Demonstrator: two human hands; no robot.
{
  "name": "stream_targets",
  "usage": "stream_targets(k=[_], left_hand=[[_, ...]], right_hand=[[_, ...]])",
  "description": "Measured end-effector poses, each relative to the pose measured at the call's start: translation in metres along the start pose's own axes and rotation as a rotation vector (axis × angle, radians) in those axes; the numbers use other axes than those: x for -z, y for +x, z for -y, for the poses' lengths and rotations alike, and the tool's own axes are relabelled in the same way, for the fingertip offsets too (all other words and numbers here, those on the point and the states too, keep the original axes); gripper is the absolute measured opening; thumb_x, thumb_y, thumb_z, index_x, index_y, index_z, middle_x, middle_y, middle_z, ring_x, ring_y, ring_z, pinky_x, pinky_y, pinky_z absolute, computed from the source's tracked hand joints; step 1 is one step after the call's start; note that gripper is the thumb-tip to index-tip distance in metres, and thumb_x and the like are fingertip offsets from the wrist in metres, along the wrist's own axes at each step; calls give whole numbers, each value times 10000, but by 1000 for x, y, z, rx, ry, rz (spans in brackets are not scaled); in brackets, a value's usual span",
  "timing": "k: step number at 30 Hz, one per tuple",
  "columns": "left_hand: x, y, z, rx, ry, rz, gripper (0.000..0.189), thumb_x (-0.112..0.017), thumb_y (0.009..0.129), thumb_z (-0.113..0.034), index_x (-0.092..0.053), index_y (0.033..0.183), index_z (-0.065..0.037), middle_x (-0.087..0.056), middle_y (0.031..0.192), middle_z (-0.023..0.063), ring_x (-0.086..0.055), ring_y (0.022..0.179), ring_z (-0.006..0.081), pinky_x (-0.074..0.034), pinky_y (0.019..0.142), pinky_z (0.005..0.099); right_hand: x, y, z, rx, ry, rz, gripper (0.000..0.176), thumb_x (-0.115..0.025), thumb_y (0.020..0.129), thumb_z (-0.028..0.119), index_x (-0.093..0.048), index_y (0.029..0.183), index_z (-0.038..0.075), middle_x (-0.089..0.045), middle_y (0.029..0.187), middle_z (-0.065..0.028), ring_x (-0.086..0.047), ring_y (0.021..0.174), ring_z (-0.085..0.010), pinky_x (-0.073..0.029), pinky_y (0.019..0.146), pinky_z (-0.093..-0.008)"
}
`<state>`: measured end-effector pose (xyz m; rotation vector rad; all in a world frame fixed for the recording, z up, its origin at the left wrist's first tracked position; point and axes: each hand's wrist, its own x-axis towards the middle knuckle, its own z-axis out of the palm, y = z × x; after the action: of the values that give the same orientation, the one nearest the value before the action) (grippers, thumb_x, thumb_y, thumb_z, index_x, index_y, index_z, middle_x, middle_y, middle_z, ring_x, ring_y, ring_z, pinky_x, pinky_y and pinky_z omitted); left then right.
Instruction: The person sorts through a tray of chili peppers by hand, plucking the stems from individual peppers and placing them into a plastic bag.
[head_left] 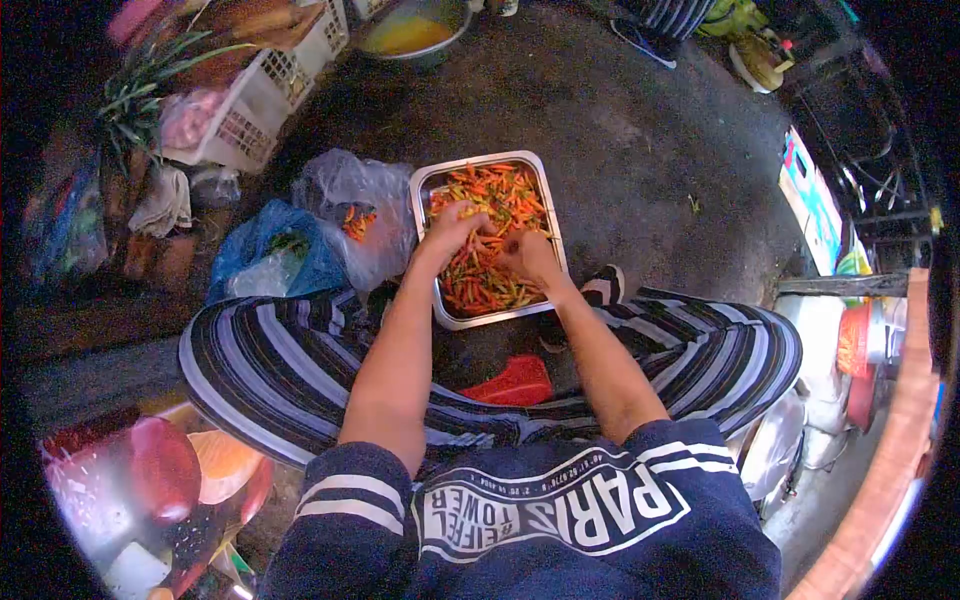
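Note:
A rectangular metal tray (553, 207) on the ground before me holds many small red, orange and green chili peppers (490, 290). My left hand (455, 232) reaches over its left side, fingers curled, with some orange chili showing at the fingertips. Close beside it, over the middle of the tray, my right hand (532, 256) is closed with its fingers bent inward. Whatever lies between those right fingers is too small and hidden to make out.
A clear plastic bag (375, 200) with some chilies and a blue plastic bag (265, 245) lie left of the tray. A red plastic object (515, 382) sits between my legs. White crates (250, 110) and a basin of yellow liquid (415, 35) stand at the back left.

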<state>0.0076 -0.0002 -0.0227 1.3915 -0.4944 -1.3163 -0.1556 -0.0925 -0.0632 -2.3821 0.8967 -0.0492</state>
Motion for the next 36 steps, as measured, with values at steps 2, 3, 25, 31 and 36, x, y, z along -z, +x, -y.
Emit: stream_targets(k=[2, 3, 25, 31, 36], left_hand=[[-7, -9, -22, -86, 12, -14, 218, -552, 819, -123, -482, 993, -13, -594, 667, 76, -509, 437, 116, -370, 367, 226], [-9, -6, -22, -87, 13, -14, 218, -552, 819, -123, -482, 993, -13, -594, 667, 76, -509, 437, 116, -370, 367, 226], [0, 0, -15, 136, -39, 27, 179, -605, 772, -104, -552, 934, -50, -580, 658, 39, -492, 457, 76, -326, 344, 170], [13, 2, -5, 196, -134, 184, 185, -597, 768, -71, -539, 944, -59, -590, 704, 46, -527, 527, 90, -368, 353, 162], [7, -19, -26, 240, -158, 194, 92, -585, 770, -85, -542, 835, -37, -577, 632, 56, -487, 436, 76, -335, 349, 162]], right_hand=[[31, 4, 14, 7, 151, -13, 199, -642, 695, 171, -619, 835, 31, -623, 715, -114, -598, 630, -229, -468, 592, -333], [40, 7, 18, 21, 307, -21, 186, -635, 706, 160, -617, 832, 23, -617, 688, -99, -589, 602, -208, -466, 578, -317], [70, 13, 43, 64, 464, -119, 188, -669, 745, 169, -619, 832, 10, -628, 772, -56, -573, 710, -117, -457, 672, -251], [81, 13, 34, 5, 869, 244, 166, -659, 758, 173, -604, 818, 28, -598, 781, -14, -550, 740, -90, -448, 670, -246], [71, 11, 17, -10, 820, 256, 181, -649, 756, 164, -601, 871, 33, -595, 776, -23, -561, 732, -144, -455, 663, -278]])
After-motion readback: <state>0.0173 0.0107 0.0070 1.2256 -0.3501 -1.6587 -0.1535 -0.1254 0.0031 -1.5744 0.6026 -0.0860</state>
